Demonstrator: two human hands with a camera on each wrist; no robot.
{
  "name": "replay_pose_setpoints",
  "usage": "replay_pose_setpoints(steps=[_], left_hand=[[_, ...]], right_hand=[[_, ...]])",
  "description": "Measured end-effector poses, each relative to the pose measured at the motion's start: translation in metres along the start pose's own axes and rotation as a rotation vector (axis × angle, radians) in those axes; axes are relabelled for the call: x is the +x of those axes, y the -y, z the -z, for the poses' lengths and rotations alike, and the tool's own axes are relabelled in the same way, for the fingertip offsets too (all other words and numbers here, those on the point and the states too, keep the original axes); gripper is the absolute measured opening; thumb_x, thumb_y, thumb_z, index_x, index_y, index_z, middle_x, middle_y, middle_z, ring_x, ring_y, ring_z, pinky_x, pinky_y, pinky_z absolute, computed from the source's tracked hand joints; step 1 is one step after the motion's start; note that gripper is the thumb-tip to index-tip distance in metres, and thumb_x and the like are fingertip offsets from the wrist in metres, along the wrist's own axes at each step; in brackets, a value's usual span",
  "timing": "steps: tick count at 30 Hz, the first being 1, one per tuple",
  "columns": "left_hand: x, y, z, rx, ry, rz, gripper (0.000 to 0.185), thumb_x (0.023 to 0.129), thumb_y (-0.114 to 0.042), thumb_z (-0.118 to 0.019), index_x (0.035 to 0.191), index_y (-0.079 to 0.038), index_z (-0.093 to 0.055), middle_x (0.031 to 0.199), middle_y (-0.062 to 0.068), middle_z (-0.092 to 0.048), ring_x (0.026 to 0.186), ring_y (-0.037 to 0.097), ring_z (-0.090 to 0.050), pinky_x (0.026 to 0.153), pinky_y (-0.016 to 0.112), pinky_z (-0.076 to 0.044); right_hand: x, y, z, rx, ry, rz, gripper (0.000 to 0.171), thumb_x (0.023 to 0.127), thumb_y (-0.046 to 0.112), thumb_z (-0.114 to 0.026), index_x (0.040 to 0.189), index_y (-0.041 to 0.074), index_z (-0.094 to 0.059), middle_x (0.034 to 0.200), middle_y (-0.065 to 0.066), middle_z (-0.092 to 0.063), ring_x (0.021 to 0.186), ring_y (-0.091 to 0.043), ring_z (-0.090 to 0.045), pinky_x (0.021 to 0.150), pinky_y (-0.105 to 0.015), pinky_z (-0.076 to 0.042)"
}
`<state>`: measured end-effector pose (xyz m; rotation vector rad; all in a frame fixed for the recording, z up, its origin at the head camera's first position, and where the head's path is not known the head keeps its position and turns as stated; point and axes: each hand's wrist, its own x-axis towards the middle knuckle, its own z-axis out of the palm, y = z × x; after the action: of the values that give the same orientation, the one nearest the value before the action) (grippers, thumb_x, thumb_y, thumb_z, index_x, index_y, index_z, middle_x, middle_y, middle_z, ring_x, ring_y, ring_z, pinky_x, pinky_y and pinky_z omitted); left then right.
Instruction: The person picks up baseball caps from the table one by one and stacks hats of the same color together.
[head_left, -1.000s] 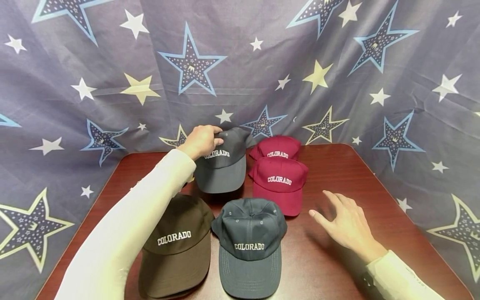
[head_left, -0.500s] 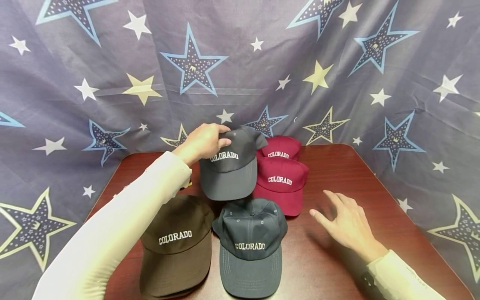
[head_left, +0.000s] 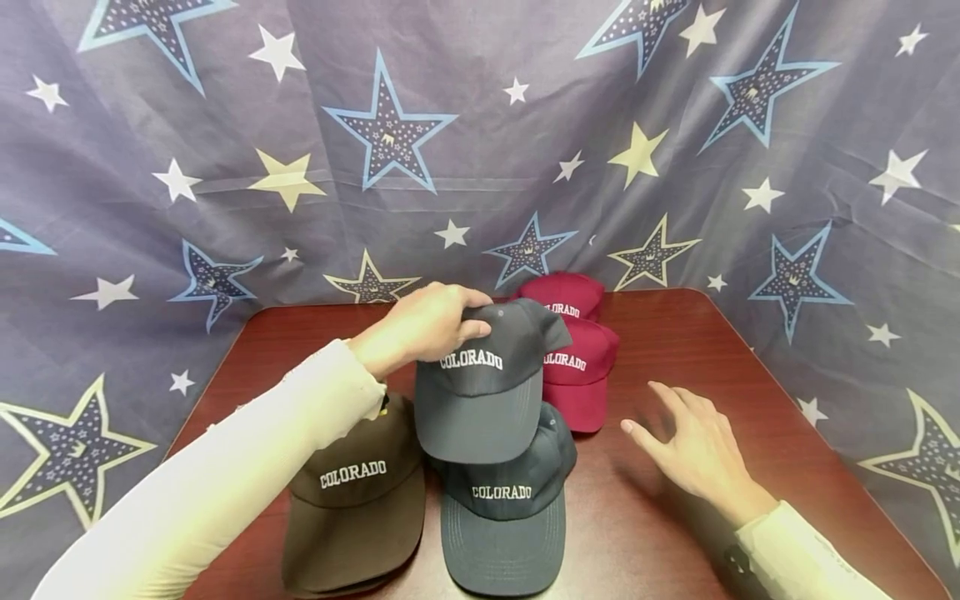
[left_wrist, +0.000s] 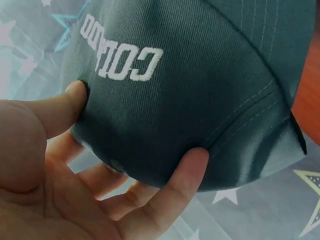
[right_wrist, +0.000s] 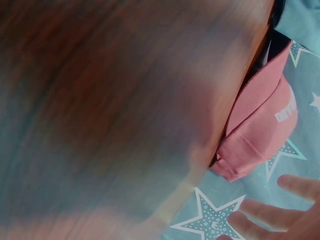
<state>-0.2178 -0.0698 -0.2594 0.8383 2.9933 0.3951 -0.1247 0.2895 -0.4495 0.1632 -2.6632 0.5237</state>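
My left hand (head_left: 431, 329) grips a dark grey COLORADO cap (head_left: 480, 400) by its crown, thumb at the front and fingers over the top. In the left wrist view the fingers curl round the crown of this held cap (left_wrist: 165, 100). The held cap overlaps a second dark grey cap (head_left: 504, 533) on the table and hides the top of its crown. A brown cap (head_left: 356, 500) lies to the left of that one. Over the table at the right, my right hand (head_left: 693, 450) holds nothing, its fingers spread loosely.
Two maroon caps, a front one (head_left: 588, 392) and a rear one (head_left: 573, 287), stand behind, partly hidden by the held cap. The reddish wood table (head_left: 660, 350) ends at a star-printed curtain (head_left: 465, 100). A small yellow-and-black item shows near the left cuff.
My left hand has brought the held dark grey cap from the back of the table toward me and rightward, over the front grey cap. The right hand stays where it was.
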Motion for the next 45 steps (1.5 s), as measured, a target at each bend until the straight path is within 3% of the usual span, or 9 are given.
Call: replay_pose_setpoints(steps=[7,28,39,45], left_hand=[[-0.010,-0.009,-0.019,0.014,0.042,-0.029,0.036,0.099,-0.038,-0.069,0.134,-0.028,-0.069,0.122,0.002,-0.072,0.114,0.026,-0.066,0.090,0.047,-0.054],[-0.037,-0.038,-0.053,0.093,0.091,-0.062,0.039,0.097,-0.040,-0.070,0.134,-0.028,-0.069,0.116,0.004,-0.074,0.104,0.026,-0.070,0.077,0.049,-0.058],[-0.047,-0.041,-0.074,0.121,0.062,-0.108,0.040,0.096,-0.042,-0.071,0.130,-0.022,-0.070,0.111,0.010,-0.074,0.098,0.029,-0.071,0.072,0.049,-0.059],[-0.052,-0.041,-0.086,0.162,0.099,-0.108,0.047,0.097,-0.045,-0.068,0.137,-0.020,-0.066,0.118,0.014,-0.071,0.100,0.034,-0.068,0.075,0.051,-0.059]], right_hand=[[-0.001,0.001,-0.001,0.004,-0.003,0.006,0.074,0.087,0.060,-0.072,0.141,0.011,-0.059,0.131,-0.022,-0.062,0.116,-0.048,-0.055,0.094,-0.068,-0.038],[0.001,0.006,0.000,0.006,0.011,0.007,0.074,0.088,0.060,-0.072,0.141,0.011,-0.059,0.131,-0.022,-0.062,0.118,-0.048,-0.055,0.095,-0.068,-0.037],[0.001,0.006,-0.001,0.005,0.014,0.002,0.074,0.087,0.059,-0.073,0.141,0.011,-0.059,0.131,-0.021,-0.062,0.118,-0.048,-0.055,0.095,-0.068,-0.038],[0.000,0.006,-0.001,0.005,0.018,0.002,0.074,0.087,0.060,-0.072,0.141,0.011,-0.058,0.131,-0.022,-0.062,0.117,-0.048,-0.055,0.094,-0.068,-0.037]])
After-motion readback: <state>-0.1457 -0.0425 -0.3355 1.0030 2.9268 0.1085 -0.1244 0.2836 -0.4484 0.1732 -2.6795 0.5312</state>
